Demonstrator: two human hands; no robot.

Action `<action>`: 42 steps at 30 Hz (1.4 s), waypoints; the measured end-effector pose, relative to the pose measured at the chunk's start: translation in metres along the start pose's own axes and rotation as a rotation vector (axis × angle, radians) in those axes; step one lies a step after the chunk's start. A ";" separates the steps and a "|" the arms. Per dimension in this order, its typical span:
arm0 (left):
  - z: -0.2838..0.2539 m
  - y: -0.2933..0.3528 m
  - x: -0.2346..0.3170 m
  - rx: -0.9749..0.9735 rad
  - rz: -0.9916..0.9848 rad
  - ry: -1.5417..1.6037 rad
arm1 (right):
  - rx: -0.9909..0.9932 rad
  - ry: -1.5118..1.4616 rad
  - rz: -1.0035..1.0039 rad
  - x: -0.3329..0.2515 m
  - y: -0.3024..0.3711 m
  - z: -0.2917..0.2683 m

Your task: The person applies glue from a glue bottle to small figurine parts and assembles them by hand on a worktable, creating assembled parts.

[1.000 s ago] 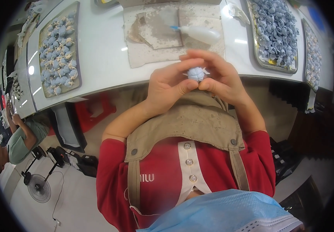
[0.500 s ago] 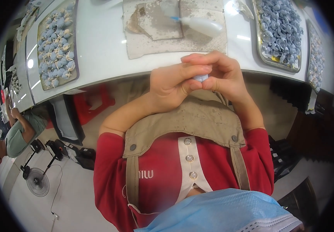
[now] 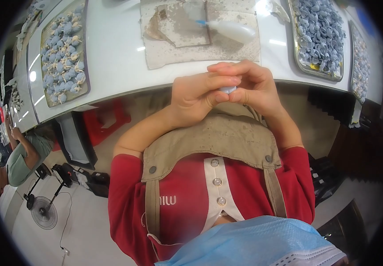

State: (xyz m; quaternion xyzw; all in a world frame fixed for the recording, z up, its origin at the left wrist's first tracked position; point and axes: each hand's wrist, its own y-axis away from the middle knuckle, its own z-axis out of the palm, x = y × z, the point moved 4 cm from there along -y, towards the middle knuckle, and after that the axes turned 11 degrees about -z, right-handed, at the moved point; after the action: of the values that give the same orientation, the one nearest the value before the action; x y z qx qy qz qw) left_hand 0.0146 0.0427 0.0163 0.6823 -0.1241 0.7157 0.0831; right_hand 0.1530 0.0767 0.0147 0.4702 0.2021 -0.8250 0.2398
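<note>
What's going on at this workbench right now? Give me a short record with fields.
left hand: left hand closed around a small pale blue piece, held above the lap
right hand: right hand pinching the same piece from the other side
bench: white table
in front: stained cloth mat with a white squeeze bottle lying on it
left tray: tray of blue-and-white finished pieces
right tray: tray heaped with blue pieces
clothing: tan apron over red shirt
nearby: another person seated at far left
</note>
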 end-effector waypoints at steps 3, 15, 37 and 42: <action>-0.006 0.004 0.001 0.040 -0.005 0.054 | 0.002 0.007 0.021 0.002 -0.001 0.003; -0.091 0.005 0.008 0.499 -0.068 -0.380 | 0.122 0.530 -0.204 -0.007 -0.018 -0.012; -0.303 -0.149 0.017 0.682 -0.061 -1.089 | 0.209 1.513 -0.509 -0.034 -0.069 -0.061; -0.215 -0.226 -0.002 0.499 0.210 -1.218 | 0.146 1.352 -0.331 -0.021 -0.065 -0.080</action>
State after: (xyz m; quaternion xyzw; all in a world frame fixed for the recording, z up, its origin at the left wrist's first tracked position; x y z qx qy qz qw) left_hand -0.1256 0.3217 0.0205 0.9477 -0.0454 0.2138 -0.2327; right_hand 0.1783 0.1782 0.0016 0.8583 0.3202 -0.3885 -0.0996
